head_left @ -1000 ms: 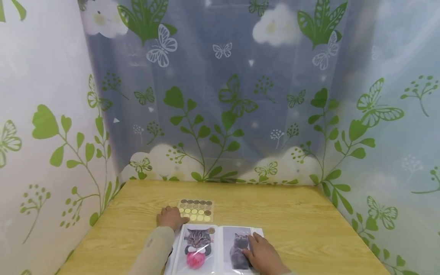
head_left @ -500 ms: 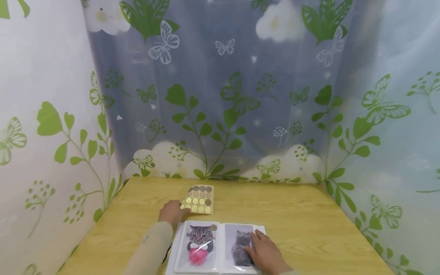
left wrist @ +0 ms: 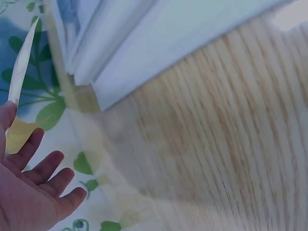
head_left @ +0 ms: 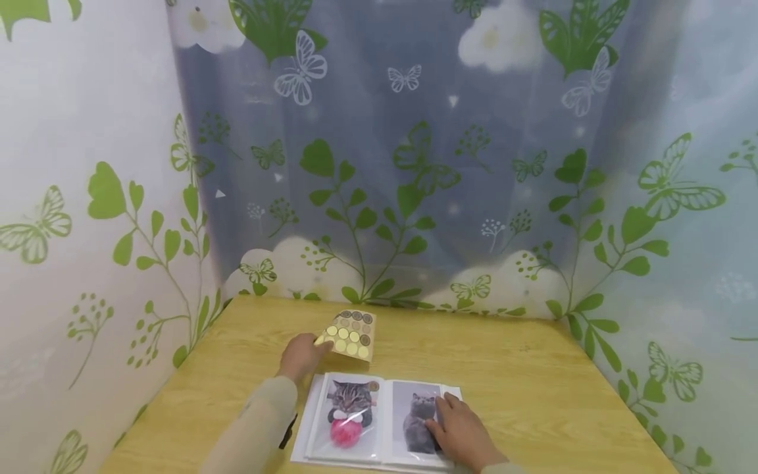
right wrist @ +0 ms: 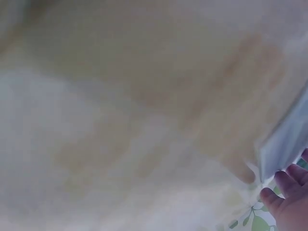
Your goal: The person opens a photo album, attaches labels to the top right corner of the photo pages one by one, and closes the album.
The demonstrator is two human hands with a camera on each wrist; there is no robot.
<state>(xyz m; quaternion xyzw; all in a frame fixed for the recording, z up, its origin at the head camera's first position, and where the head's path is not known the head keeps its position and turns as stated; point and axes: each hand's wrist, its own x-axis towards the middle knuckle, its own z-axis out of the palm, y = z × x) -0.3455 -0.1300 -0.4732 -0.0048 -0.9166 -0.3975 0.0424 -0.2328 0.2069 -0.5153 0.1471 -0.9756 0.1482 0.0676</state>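
the photo album point(head_left: 379, 421) lies open on the table point(head_left: 533, 395); the sticker sheet point(head_left: 351, 334) sits just behind the album's left page, tilted up off the table.

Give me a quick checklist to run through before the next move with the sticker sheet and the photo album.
1. Left hand has the beige sheet of round gold stickers: ok, pinched at its near corner and lifted off the table.
2. Sheet is flat and not folded: cannot tell; it tilts in the head view and shows edge-on at the left wrist.
3. White photo album with cat pictures lies open: ok, both pages show.
4. Right hand steadies the album: ok, it rests on the right page.
5. Light wooden table beside the album is free of clutter: ok.
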